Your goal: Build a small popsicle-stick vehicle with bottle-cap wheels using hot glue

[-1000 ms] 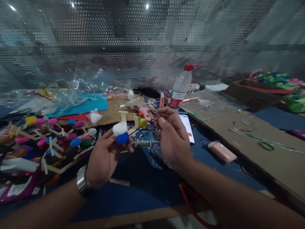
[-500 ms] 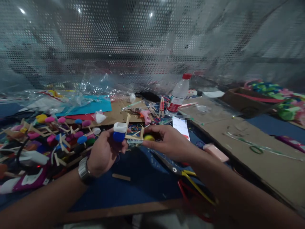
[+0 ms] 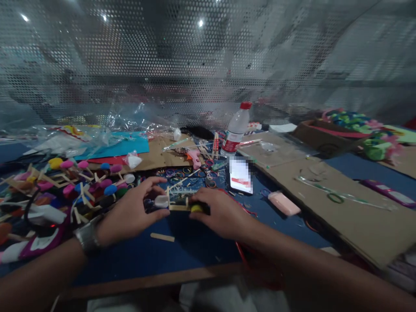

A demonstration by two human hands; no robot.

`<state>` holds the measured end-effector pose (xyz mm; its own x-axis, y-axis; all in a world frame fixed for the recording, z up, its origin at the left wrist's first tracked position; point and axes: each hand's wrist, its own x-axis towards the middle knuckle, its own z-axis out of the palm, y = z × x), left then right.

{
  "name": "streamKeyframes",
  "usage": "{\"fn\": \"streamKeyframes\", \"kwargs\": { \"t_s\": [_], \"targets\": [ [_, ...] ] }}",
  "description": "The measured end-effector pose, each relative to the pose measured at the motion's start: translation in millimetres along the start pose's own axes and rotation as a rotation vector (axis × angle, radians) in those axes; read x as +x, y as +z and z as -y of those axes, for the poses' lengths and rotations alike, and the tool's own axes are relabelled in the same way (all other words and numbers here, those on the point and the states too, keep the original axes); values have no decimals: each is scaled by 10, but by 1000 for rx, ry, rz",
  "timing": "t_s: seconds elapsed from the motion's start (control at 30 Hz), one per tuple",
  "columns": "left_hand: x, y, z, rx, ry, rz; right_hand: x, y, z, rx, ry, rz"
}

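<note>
A small craft car (image 3: 178,203) made of wooden sticks, with bottle caps as wheels, sits low on the blue table mat (image 3: 191,247). My left hand (image 3: 130,213) grips its left end by the white cap (image 3: 161,200), fingers curled round it. My right hand (image 3: 221,213) holds the right end, its fingers closed over the yellow cap (image 3: 196,208). Both hands rest close to the mat. A loose wooden stick (image 3: 162,237) lies just in front of the hands.
A heap of finished stick-and-cap cars (image 3: 65,190) fills the left. A phone (image 3: 239,175), pink glue gun (image 3: 195,158), rubber bands and a water bottle (image 3: 234,130) lie behind. Cardboard sheets (image 3: 325,190) and a pink block (image 3: 284,203) are to the right. A perforated metal screen stands at the back.
Both hands have lowered the stick car from mid-air down to the mat. The right hand went from pinching near the car to gripping its yellow-cap end.
</note>
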<state>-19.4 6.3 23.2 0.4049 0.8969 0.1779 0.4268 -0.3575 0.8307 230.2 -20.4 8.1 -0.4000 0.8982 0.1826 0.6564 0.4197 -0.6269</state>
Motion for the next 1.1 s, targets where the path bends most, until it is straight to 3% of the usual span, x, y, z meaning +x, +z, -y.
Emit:
{"fn": "streamKeyframes", "kwargs": {
  "t_s": [0.2,0.3,0.4,0.47,0.63,0.7,0.83,1.1],
  "targets": [
    [-27,-27,-16,399,22,71,-6,100,0,-140,-64,18],
    [-21,-11,2,472,57,87,-58,74,-22,-179,-130,-37],
    [-13,3,16,473,70,91,-154,-97,-90,-216,-124,-113],
    [-11,7,19,474,68,103,-251,-311,-221,-256,-39,-126],
    [-22,11,17,467,42,133,-624,-922,-921,-562,265,-175],
    [-27,15,10,460,30,138,-772,-1062,-1205,-612,277,-104],
    [-39,26,-21,431,13,150,-922,-1138,-1456,-607,289,-61],
    [-63,-28,-138,413,140,70,-795,-1177,-1349,-579,349,-36]
  ]
}}
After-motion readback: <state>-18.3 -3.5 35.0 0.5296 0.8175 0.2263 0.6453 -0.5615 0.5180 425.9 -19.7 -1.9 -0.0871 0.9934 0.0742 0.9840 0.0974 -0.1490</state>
